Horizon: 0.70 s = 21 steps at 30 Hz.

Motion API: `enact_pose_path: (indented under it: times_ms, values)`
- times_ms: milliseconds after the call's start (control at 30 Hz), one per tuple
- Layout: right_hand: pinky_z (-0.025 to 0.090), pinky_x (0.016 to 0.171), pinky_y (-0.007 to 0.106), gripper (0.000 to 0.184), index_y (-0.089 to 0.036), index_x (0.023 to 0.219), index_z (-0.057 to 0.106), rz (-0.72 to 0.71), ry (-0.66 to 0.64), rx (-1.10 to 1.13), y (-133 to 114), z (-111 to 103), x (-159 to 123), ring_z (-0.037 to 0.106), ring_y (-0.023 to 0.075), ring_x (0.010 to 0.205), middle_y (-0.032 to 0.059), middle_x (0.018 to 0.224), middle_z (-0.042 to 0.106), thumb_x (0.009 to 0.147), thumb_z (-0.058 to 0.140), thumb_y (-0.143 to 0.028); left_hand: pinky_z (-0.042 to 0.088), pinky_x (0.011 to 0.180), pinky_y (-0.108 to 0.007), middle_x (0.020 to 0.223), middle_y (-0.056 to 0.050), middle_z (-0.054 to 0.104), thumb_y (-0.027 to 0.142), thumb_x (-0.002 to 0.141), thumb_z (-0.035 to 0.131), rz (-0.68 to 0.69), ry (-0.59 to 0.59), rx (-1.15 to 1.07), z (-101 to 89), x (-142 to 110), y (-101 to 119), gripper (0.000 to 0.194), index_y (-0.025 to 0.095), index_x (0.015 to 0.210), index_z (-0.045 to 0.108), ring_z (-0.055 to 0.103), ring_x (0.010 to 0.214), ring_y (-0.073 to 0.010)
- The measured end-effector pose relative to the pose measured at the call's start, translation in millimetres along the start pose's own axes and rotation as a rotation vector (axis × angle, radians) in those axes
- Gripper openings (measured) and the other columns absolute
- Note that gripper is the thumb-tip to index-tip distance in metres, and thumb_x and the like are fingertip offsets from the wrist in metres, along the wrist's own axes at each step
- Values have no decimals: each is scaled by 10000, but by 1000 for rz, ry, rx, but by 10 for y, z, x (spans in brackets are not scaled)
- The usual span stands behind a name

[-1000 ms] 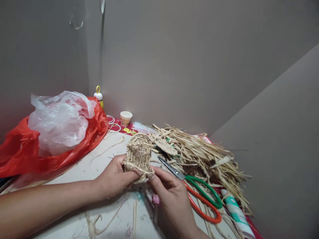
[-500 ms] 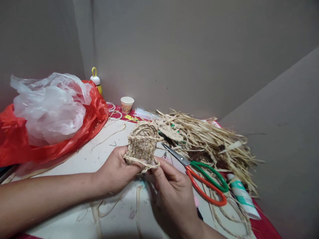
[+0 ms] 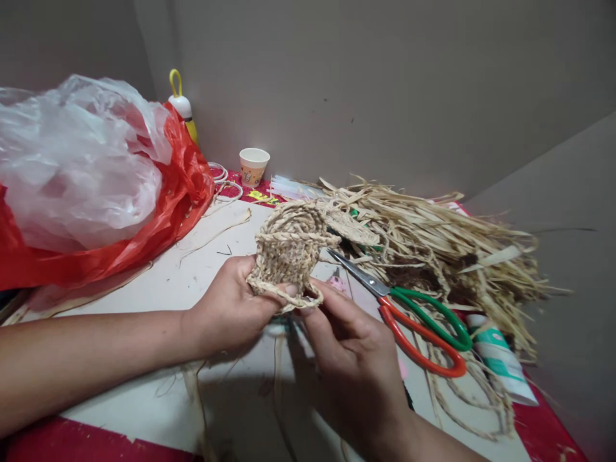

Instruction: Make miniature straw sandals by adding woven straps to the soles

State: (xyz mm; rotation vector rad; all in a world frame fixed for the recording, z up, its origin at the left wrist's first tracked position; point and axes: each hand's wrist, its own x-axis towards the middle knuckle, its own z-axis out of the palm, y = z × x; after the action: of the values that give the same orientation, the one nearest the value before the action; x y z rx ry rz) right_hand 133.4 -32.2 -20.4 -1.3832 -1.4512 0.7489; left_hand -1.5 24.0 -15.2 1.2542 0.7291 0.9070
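A small woven straw piece (image 3: 291,253), made of braided cord, is held up over the board at the middle of the view. My left hand (image 3: 235,301) grips its lower left side, the thumb lying across the front by the bottom braid. At the lower right corner, my right hand (image 3: 351,346) pinches the end of that braid between thumb and fingers. The fingers behind the piece are hidden. Scissors (image 3: 385,292) with one green and one orange handle lie just right of the piece, blades pointing at it.
A heap of dry straw (image 3: 433,237) spreads at the back right, beside a white and teal tube (image 3: 503,359). Red and clear plastic bags (image 3: 96,173) bulk up at the left. A paper cup (image 3: 253,168) and a yellow-topped bottle (image 3: 181,106) stand at the back. A pale board (image 3: 144,398) covers the table.
The view has shifted, so the table things sit higher and appear larger. Both hands keep their hold on the woven piece, and my left thumb now shows further across its front.
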Motion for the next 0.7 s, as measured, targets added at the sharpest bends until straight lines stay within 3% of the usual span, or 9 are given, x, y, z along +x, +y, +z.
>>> enact_pose_path:
  times_ms: [167,333,500,600,700]
  values:
    - [516,820,329,290,-204,1072,693,47,52,-25,25,37,14,658,226,902,70,1012,711,821,551,-170,448,659,-233,727,-21,582,117,715,605,-8,22,-35,14,29,-41,18,111,714,622,521,683,-122]
    - [501,872,346,393,-241,1219,610,144,-87,142,42,-43,94,635,231,1019,64,1104,697,827,584,-241,427,617,-221,674,-7,572,117,701,621,12,66,-35,-32,140,-60,18,103,691,616,507,636,-105]
    - [495,887,346,365,-258,1169,642,163,-105,202,-10,-118,213,624,221,1049,60,1167,676,807,618,-297,349,475,-200,567,23,526,192,704,657,-29,35,-93,-122,236,-64,108,106,678,596,423,484,-67]
    - [521,809,338,362,-230,1197,627,99,-117,68,7,-139,233,657,220,941,71,1115,695,851,554,-303,312,431,-199,571,14,543,247,702,681,-75,-3,-168,-146,255,-82,161,106,706,603,406,450,-63]
    - [518,765,345,418,-224,1289,556,-66,-100,-213,89,-169,215,663,231,885,78,1053,711,877,502,-267,316,430,-204,598,3,559,250,702,691,-98,-53,-229,-156,263,-102,164,106,721,613,420,460,-66]
